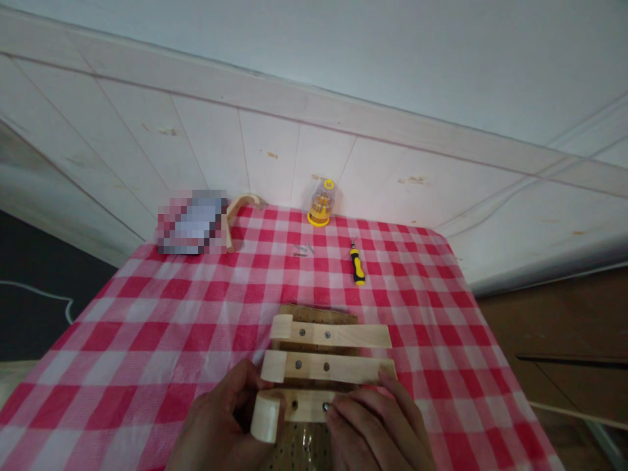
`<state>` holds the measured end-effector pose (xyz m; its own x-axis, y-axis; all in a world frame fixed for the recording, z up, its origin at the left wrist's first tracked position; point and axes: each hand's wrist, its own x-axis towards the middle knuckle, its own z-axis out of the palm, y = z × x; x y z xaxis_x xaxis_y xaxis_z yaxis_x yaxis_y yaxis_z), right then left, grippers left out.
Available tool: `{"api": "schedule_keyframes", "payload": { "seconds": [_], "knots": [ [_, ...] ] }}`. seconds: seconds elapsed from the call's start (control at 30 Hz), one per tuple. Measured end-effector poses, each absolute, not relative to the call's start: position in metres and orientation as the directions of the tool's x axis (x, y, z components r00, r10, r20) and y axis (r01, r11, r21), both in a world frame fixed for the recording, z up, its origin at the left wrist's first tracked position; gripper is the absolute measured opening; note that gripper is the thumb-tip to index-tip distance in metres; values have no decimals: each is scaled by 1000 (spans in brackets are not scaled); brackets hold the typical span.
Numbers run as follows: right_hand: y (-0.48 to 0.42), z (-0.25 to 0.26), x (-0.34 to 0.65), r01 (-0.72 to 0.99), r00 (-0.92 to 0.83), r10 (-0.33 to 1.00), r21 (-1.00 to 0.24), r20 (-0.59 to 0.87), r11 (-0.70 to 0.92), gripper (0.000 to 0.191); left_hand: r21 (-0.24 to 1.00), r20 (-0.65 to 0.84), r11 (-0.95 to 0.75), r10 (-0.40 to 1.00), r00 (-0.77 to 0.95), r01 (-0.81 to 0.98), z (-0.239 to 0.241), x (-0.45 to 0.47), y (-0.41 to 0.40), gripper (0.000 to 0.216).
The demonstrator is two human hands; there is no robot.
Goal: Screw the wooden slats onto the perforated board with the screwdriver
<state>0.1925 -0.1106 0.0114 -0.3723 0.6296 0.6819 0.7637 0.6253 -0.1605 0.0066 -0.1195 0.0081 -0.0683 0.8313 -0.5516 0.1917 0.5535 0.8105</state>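
Head view, 12 = wall side, clock centred on the near wooden strip [310, 407]. Right hand [383, 422], at 3: fingers bunched, tips apparently pinching a screw [326, 407] at that strip's right hole; thumb hidden. One outer fingertip touches the right end of the middle wooden strip [350, 369], at 12. Left hand [216, 418], at 9: thumb and forefinger either side of the near strip's rounded left end; can't tell if they're squeezing.

Risk: the screw could tip or start crooked if the strip skews off its hole, likely cause being uneven push from the left hand. Tips are tight on a small head, so a slip could drop it. Outer finger could nudge the middle strip.

All strips sit across a brown perforated panel [305, 445]; far wooden strip [363, 335] at 12. Beyond it: loose screws [300, 255] at 12, could roll if the checked cloth [216, 314] gets dragged. Screwdriver [358, 265] at 1, bit jar [320, 212] at 12, curved wooden piece [229, 229] between 11 and 12.
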Motion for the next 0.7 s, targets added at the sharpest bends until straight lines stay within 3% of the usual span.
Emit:
{"api": "schedule_keyframes", "payload": {
  "seconds": [0.2,0.43,0.7],
  "knots": [
    [-112,18,190,793,-374,639,-126,672,596,23,808,-540,552,834,-115,206,11,8,-119,23],
    [-111,23,187,795,-369,699,-181,613,579,25,825,-518,527,849,-101,203,12,9,-119,24],
    [-107,21,192,751,-453,683,-168,573,639,27,824,-508,522,853,-121,219,9,9,-120,23]
  ]
}}
